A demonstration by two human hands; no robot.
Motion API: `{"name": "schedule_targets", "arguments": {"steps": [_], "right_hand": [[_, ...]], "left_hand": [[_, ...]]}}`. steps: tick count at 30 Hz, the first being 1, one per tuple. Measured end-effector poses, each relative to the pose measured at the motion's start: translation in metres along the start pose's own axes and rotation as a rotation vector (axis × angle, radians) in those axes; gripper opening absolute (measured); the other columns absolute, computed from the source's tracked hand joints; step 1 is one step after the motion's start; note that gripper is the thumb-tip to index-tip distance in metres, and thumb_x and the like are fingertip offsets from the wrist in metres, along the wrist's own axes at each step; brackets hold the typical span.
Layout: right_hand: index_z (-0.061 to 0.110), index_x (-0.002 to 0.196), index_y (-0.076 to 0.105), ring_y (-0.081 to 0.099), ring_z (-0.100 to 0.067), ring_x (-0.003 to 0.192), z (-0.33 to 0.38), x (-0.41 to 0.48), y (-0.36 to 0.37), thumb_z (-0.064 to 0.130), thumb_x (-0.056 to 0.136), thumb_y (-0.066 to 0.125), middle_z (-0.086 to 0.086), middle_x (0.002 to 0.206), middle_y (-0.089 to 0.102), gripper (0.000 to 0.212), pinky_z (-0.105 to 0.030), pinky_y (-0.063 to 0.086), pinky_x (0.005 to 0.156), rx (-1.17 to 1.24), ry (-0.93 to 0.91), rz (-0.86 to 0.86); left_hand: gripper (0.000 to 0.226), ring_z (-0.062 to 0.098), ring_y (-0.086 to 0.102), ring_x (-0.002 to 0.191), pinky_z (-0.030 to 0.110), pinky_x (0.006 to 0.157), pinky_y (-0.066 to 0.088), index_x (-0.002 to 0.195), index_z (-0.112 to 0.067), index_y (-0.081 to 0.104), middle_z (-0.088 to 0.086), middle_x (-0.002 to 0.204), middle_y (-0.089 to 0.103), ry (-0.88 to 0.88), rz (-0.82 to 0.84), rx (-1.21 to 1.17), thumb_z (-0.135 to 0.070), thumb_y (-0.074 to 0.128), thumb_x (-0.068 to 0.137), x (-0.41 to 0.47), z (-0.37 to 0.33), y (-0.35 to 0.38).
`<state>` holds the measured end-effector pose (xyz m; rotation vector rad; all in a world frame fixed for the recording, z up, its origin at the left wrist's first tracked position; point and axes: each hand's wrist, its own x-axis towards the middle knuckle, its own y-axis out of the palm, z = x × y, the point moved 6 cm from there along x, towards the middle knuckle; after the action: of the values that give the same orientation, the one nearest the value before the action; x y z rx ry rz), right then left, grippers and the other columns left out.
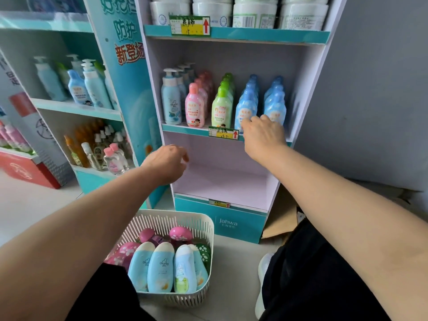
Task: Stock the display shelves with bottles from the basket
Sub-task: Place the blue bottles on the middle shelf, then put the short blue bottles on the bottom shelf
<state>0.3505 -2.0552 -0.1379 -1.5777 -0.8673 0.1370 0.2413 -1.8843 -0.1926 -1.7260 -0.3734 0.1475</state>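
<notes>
A white slatted basket (203, 230) stands on the floor, holding several light-blue, pink and green bottles (161, 267). The display shelf (185, 128) above carries rows of pump, pink, green and blue bottles (245, 107). My right hand (262, 133) reaches to the front blue bottles, fingertips touching them at the shelf edge; I cannot tell whether it grips one. My left hand (166, 162) hovers loosely curled, holding nothing, in front of the bare lower shelf (220, 179).
A second teal shelf unit (76, 107) with bottles stands to the left. White tubs (213, 10) fill the top shelf. Flattened cardboard (282, 216) lies on the floor at the right by the grey wall. My knees flank the basket.
</notes>
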Motion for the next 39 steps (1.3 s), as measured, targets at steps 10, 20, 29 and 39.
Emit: {"name": "schedule_targets", "arguments": {"steps": [10, 20, 29, 39], "right_hand": [[0.017, 0.122, 0.052, 0.052, -0.027, 0.112, 0.090, -0.030, 0.066, 0.014, 0.094, 0.052, -0.005, 0.119, 0.059, 0.028, -0.037, 0.045, 0.077, 0.119, -0.236, 0.155], [0.017, 0.117, 0.056, 0.053, -0.026, 0.110, 0.153, -0.071, 0.175, 0.012, 0.092, 0.050, -0.004, 0.114, 0.061, 0.026, -0.035, 0.045, 0.079, 0.194, -0.379, 0.398], [0.017, 0.113, 0.059, 0.057, -0.026, 0.108, 0.196, -0.106, 0.256, 0.014, 0.092, 0.052, -0.006, 0.113, 0.062, 0.022, -0.037, 0.047, 0.080, 0.258, -0.413, 0.660], [0.015, 0.120, 0.053, 0.049, -0.026, 0.113, 0.238, -0.134, 0.308, 0.011, 0.090, 0.056, -0.005, 0.118, 0.052, 0.030, -0.039, 0.044, 0.088, 0.409, -0.412, 0.817]], "left_hand": [[0.026, 0.027, 0.057, 0.111, 0.038, 0.089, 0.049, 0.116, -0.022, 0.063, 0.006, 0.126, 0.061, -0.144, 0.047, 0.074, -0.021, 0.054, 0.092, -0.038, 0.067, 0.020], [0.022, 0.022, 0.060, 0.098, 0.031, 0.079, 0.050, 0.108, -0.017, 0.065, 0.004, 0.112, 0.064, -0.300, 0.354, 0.014, -0.018, 0.054, 0.088, -0.057, 0.131, 0.141], [0.034, 0.024, 0.060, 0.102, 0.035, 0.082, 0.050, 0.123, -0.022, 0.052, 0.004, 0.114, 0.063, -0.351, 0.582, 0.058, -0.024, 0.056, 0.090, -0.076, 0.166, 0.230], [0.044, 0.025, 0.057, 0.110, 0.038, 0.086, 0.045, 0.128, -0.019, 0.050, 0.004, 0.120, 0.060, -0.335, 0.697, 0.061, -0.037, 0.060, 0.089, -0.068, 0.171, 0.274]]}}
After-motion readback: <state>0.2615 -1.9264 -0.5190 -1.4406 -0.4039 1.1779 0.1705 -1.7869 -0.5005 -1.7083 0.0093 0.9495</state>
